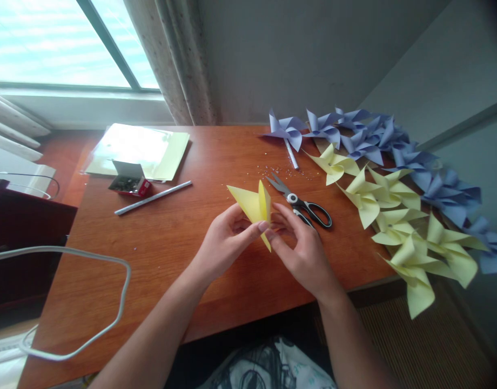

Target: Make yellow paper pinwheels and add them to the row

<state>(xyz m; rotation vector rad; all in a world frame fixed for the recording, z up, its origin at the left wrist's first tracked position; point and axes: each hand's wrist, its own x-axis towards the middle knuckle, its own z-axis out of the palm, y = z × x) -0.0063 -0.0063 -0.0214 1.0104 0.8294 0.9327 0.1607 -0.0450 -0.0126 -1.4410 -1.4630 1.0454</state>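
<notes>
Head view looks down on a smooth reddish wooden table (159, 243), where both hands meet over its middle. Left hand (224, 243) and right hand (301, 251) pinch a yellow paper (254, 205) between thumbs and fingertips, held just above the table; it is thin, matte, creased into pointed flaps that stand up and fan toward 11 o'clock. Scissors (303, 205) with black handles and grey blades lie just beside the right hand at 1 o'clock, blades partly apart. Tiny shiny beads (284, 172) are scattered beyond them. From 1 to 4 o'clock a row of folded yellow pinwheels (394, 216) runs along the table edge, some overhanging it, with blue pinwheels (370, 135) behind against the wall. At 10 o'clock lie a slim white stick (153, 198), a small open box (129, 181) of dark bits, and a glossy sleeve of pale sheets (139, 148). A white cable (111, 319) loops over the table's near left corner at 8 o'clock.
</notes>
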